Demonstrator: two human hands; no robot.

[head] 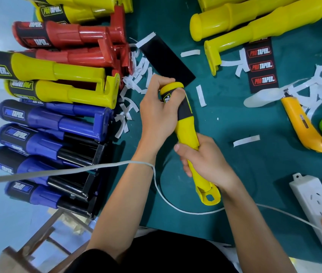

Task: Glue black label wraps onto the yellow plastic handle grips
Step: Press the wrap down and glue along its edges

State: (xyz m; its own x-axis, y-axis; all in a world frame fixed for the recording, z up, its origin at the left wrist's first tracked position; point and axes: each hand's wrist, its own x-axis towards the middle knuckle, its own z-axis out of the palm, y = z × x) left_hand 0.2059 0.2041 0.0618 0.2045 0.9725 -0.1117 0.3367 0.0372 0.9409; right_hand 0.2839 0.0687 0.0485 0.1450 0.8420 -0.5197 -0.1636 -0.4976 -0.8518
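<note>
One yellow handle grip (187, 132) — left hand (156, 117) curled round black label wrap (183, 110), right hand (202, 161) clamped on shaft.

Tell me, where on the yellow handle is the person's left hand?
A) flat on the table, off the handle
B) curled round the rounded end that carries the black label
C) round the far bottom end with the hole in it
B: the left hand curls round the rounded top of the yellow handle, over the black label wrap, while the right hand grips the shaft lower down.
</note>
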